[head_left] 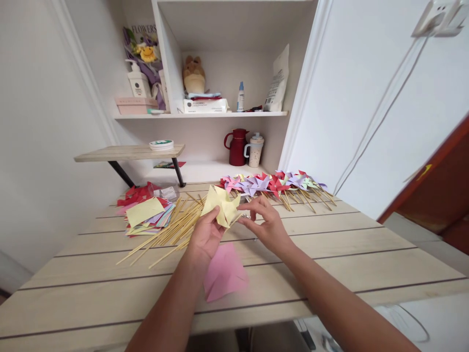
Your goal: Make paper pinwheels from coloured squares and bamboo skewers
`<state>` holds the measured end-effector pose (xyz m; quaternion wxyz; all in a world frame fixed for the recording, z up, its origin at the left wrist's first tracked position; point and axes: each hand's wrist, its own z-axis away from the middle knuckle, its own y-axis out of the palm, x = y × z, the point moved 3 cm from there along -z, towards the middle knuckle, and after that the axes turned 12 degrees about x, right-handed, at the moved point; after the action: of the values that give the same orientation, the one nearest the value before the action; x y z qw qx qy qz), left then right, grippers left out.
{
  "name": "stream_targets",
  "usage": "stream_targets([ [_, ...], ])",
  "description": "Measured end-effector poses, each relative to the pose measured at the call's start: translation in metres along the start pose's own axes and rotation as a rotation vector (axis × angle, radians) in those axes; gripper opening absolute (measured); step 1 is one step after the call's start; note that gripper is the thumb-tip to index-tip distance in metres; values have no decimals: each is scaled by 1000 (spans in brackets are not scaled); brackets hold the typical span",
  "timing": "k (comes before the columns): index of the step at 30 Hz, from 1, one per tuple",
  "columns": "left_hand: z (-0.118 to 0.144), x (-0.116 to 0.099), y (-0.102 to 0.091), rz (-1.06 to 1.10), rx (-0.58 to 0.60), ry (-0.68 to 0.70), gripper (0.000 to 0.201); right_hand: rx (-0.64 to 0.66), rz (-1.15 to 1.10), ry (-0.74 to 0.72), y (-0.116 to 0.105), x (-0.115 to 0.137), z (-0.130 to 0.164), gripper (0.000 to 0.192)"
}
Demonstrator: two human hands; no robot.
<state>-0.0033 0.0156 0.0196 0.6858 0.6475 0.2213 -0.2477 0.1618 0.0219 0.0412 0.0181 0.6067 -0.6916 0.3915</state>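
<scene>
My left hand (209, 233) grips a pale yellow paper pinwheel (220, 203), its thumb lying over the near left part of the paper. The pinwheel's blades are folded in towards the middle and it is held above the table. Just right of it is my right hand (262, 220), with thumb and forefinger apart, close to the pinwheel's right edge. Small shiny metal pieces (246, 216) show in the gap behind those fingers; their kind is too small to tell. Below my hands lies a pink paper square (225, 273) with slits cut from its corners.
Thin wooden sticks (166, 232) lie in a loose heap at left, beside a stack of coloured paper (146, 215). Finished pinwheels on sticks (271, 185) are piled at the back right. A small raised shelf (128, 153), a red jug (239, 148) and a cup (256, 150) stand behind.
</scene>
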Motion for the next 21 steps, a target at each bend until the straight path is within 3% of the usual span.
stream_targets([
  [7,3,7,2,-93,78,-79,21,-8,-21,13,-3,1,-1,11],
  [14,0,2,2,-20,67,-17,17,-12,-16,-10,-5,1,-1,24],
  [21,1,5,3,-38,128,-17,21,-1,-41,20,1,0,0,11],
])
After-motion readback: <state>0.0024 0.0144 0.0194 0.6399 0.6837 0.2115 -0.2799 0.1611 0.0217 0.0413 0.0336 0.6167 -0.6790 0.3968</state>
